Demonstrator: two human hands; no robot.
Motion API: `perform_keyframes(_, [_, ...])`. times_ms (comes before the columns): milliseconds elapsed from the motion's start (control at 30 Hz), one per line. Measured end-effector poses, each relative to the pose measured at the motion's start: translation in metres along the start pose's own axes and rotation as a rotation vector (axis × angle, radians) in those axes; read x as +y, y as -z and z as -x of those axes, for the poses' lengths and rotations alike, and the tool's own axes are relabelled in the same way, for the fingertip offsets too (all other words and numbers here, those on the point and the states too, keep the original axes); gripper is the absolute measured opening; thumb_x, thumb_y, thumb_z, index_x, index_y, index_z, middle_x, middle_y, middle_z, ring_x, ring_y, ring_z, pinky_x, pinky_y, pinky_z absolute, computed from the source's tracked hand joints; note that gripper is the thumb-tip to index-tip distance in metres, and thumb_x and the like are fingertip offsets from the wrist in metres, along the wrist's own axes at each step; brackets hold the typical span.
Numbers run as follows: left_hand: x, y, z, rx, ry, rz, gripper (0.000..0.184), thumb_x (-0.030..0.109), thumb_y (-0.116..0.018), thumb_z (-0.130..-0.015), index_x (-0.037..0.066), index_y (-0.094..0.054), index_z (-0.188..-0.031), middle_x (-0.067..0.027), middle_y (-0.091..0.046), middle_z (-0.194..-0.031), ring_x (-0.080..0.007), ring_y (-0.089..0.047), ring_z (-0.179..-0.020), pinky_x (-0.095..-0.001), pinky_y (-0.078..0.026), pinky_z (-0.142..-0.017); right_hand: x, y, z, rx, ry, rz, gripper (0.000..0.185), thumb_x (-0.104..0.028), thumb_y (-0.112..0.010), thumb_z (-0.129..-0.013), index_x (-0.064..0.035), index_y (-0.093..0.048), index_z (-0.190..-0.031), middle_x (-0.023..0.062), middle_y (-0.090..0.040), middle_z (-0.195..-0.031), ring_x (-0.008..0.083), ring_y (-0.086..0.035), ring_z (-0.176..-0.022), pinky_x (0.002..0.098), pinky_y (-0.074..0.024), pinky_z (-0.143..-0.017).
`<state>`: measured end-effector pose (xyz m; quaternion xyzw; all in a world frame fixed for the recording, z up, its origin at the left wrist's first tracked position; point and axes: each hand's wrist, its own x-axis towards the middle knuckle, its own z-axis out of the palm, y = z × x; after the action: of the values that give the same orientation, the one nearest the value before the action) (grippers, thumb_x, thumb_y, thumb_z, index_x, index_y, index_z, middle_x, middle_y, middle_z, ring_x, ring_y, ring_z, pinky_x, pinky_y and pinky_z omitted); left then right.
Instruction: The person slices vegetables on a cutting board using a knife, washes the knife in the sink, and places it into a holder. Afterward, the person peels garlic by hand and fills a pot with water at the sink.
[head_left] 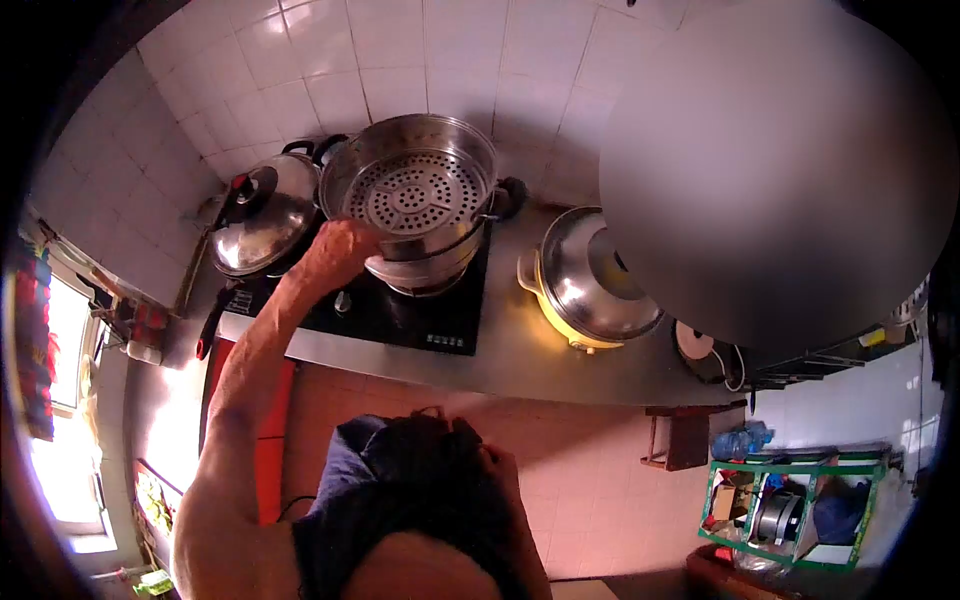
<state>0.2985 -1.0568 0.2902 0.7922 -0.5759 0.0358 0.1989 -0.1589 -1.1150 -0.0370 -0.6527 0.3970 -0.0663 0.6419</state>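
A metal steamer pot (432, 246) with black side handles stands on the black cooktop (410, 322), uncovered. Its perforated steamer tray (412, 192) shows inside, with nothing on it. My left hand (348, 247) is at the pot's front left rim, fingers curled over the edge; the fingertips are partly hidden. A control knob (343, 302) on the cooktop lies just below that hand. My right hand (497, 468) is low beside my dark clothing, away from the counter. Its fingers are mostly hidden by my body and in shadow.
A lidded wok (262, 222) stands left of the steamer pot, its handle pointing toward the front edge. Right of the cooktop sits a yellow electric pot (560, 315) with a metal lid. A wooden stool (683, 438) and a green-edged shelf (790, 510) stand at the right.
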Motion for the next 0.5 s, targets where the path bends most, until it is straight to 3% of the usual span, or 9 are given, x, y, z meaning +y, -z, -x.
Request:
perform_keyframes(100, [0.017, 0.018, 0.004, 0.066, 0.052, -0.102, 0.016, 0.005, -0.07, -0.077, 0.005, -0.074, -0.093, -0.0141, -0.074, -0.087, -0.0357, -0.071, -0.087, -0.0459, -0.055, -0.084, 0.007, 0.019, 0.013, -0.025, -0.039, -0.003, 0.034, -0.024, -0.064, -0.1, 0.0028, -0.073, -0.118, 0.0153, -0.077, -0.1, 0.0189, -0.071, -0.092, 0.0352, -0.0556, -0.084])
perform_keyframes(233, [0.038, 0.04, 0.026, 0.358, -0.168, -0.308, 0.016, 0.009, -0.071, -0.079, 0.007, -0.073, -0.095, -0.0106, -0.074, -0.087, -0.0309, -0.071, -0.086, -0.0406, -0.052, -0.081, -0.001, 0.038, 0.036, -0.069, 0.009, 0.136, 0.031, -0.025, -0.063, -0.1, -0.0024, -0.074, -0.119, 0.0138, -0.077, -0.094, 0.0176, -0.071, -0.085, 0.0353, -0.056, -0.079])
perform_keyframes(400, [0.098, 0.092, 0.088, 0.436, 0.025, -0.432, 0.021, 0.007, -0.068, -0.075, 0.011, -0.072, -0.095, -0.0028, -0.07, -0.088, -0.0235, -0.063, -0.086, -0.0373, -0.047, -0.079, 0.051, 0.039, 0.032, -0.3, 0.038, 0.325, 0.03, -0.026, -0.065, -0.101, -0.0047, -0.075, -0.118, 0.0132, -0.078, -0.093, 0.0151, -0.071, -0.083, 0.0355, -0.0567, -0.078])
perform_keyframes(500, [0.115, 0.114, 0.149, 0.534, 0.116, -0.472, 0.024, 0.004, -0.067, -0.074, 0.013, -0.073, -0.095, 0.0001, -0.07, -0.088, -0.0213, -0.064, -0.085, -0.0364, -0.047, -0.079, 0.093, 0.019, 0.017, -0.427, 0.097, 0.18, 0.032, -0.029, -0.067, -0.1, 0.0012, -0.074, -0.11, 0.0168, -0.077, -0.093, 0.0196, -0.072, -0.087, 0.0354, -0.0559, -0.077])
